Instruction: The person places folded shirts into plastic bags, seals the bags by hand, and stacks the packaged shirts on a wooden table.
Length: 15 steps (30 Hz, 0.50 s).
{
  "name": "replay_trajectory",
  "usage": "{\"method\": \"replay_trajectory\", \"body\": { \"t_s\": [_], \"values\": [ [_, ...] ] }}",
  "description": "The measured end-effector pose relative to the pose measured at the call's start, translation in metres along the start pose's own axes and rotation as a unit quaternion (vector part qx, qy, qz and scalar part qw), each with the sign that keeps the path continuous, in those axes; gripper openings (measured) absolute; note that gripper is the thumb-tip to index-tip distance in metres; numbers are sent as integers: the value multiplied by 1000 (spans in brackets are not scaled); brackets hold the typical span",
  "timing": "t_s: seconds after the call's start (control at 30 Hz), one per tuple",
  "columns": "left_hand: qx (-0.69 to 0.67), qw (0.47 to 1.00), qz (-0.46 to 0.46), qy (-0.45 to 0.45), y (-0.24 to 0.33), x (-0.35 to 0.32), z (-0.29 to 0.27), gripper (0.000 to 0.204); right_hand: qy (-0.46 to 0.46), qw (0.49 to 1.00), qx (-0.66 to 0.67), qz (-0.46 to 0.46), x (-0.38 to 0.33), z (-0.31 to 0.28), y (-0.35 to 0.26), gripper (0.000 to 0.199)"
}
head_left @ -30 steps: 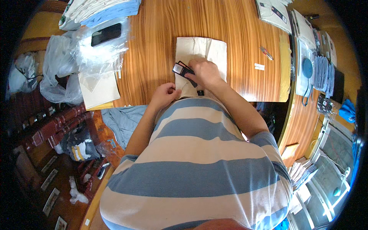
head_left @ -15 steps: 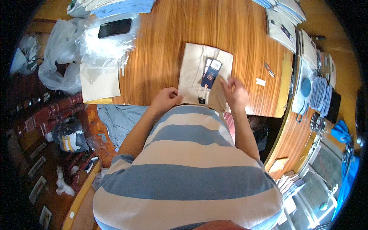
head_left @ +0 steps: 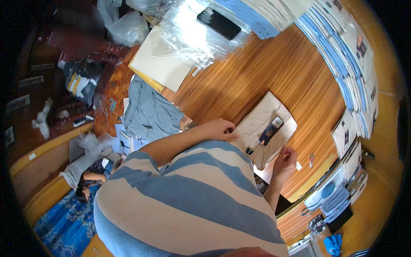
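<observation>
A folded cream garment (head_left: 261,128) is lying flat on the wooden tabletop (head_left: 257,73), just beyond the person's striped shirt. A dark blue hang tag (head_left: 269,133) with a small white card (head_left: 277,122) at its top is resting on the garment, towards its 3 o'clock side, and a small dark label (head_left: 249,150) is seen near the garment's 6 o'clock corner.

The left hand (head_left: 220,128) is being pressed on the garment's 9 o'clock edge, with its fingers curled down onto the cloth; its grip is narrow, and whether cloth is pinched in it cannot be told. The right hand (head_left: 286,159) is being held at the garment's 4 o'clock edge, with its fingers loosely bent; nothing is seen in it, and whether it is touching the cloth cannot be told.

Compared with half a second ago, the view is being tilted, so the garment is now appearing at about 2 o'clock from the shirt instead of straight ahead. The tag is lying where it lay on the garment, and the right hand is now being kept lower, off the garment's top face.

At 12 o'clock from the garment, clear plastic bags (head_left: 192,34) are being kept in a heap with a black phone (head_left: 219,23) on top. A flat cream board (head_left: 162,68) is lying at 10 o'clock. Stacks of blue and white folded packets (head_left: 342,64) are ranged from 1 to 3 o'clock. A grey cloth (head_left: 150,113) is hanging off the tabletop's edge at 9 o'clock.
</observation>
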<state>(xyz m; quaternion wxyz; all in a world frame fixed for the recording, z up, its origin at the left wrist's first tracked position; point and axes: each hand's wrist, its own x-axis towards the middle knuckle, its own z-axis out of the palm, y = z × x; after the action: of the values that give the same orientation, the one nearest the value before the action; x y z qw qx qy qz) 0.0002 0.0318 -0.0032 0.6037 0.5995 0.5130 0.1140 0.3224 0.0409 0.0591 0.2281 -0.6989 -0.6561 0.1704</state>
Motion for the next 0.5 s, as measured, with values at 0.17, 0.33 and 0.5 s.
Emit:
{"method": "replay_trajectory", "body": {
  "t_s": [0.17,0.33,0.5],
  "values": [
    [77,991,39,107,-13,-3,-19,40,-131,960,146,-201,124,86,-131,11],
    [34,952,27,304,-18,-15,-82,28,-104,903,125,-398,214,224,-253,20],
    [-16,842,41,537,-23,-23,-151,22,-188,929,8,-320,255,271,-279,23]
  ]
}}
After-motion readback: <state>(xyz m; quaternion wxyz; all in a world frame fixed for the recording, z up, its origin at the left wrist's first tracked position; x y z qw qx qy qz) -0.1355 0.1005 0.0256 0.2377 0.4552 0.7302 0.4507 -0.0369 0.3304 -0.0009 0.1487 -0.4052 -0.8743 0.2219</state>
